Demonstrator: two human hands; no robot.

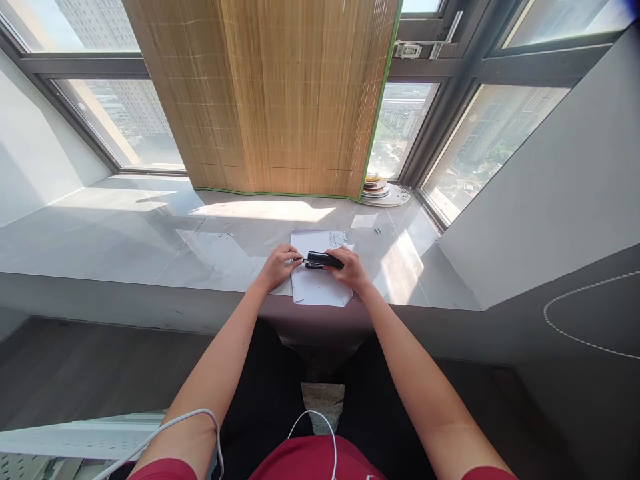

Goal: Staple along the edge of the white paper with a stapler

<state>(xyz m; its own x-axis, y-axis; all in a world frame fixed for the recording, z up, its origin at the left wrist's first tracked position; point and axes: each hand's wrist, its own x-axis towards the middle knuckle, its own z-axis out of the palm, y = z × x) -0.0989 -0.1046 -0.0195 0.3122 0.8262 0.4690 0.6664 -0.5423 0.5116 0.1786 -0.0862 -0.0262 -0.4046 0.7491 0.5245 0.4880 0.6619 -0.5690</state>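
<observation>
On the window sill, my right hand (349,265) is closed around a black stapler (323,259), which lies sideways above white paper (320,288). The stapler's top and lower arms look spread apart. At its left end, my left hand (281,265) has its fingers pinched together around a thin, dark part or piece too small to name. The paper sits beneath both hands, with dark writing or print on its upper right part. Two tiny grey strips (377,231), perhaps staples, rest to the right of the paper.
A bamboo blind (280,100) hangs down to the sill (125,247) in front. Stacked plates or discs (377,191) stand at the back right corner. A white cable (175,421) crosses near my left arm. A beaded cord (550,313) hangs at the right.
</observation>
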